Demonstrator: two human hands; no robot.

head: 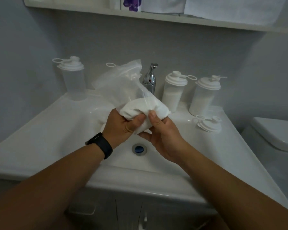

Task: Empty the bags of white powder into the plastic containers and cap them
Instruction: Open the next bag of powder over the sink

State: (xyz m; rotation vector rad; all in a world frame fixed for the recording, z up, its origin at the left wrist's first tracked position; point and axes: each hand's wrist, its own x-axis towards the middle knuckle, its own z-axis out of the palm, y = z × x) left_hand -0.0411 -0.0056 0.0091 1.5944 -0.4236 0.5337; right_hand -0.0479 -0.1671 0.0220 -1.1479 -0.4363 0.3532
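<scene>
Both hands, L (123,125) & R (163,135), clenched round powder bag (136,103) bottom, over sink (56,130).

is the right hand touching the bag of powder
Touching: the head view shows the right hand with its thumb pressed into the bag of powder.

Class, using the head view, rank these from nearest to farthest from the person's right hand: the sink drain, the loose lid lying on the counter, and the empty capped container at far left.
1. Sink drain, just below-left of the right hand.
2. Loose lid, on the counter to the right.
3. Empty capped container, far left, at the back.
</scene>
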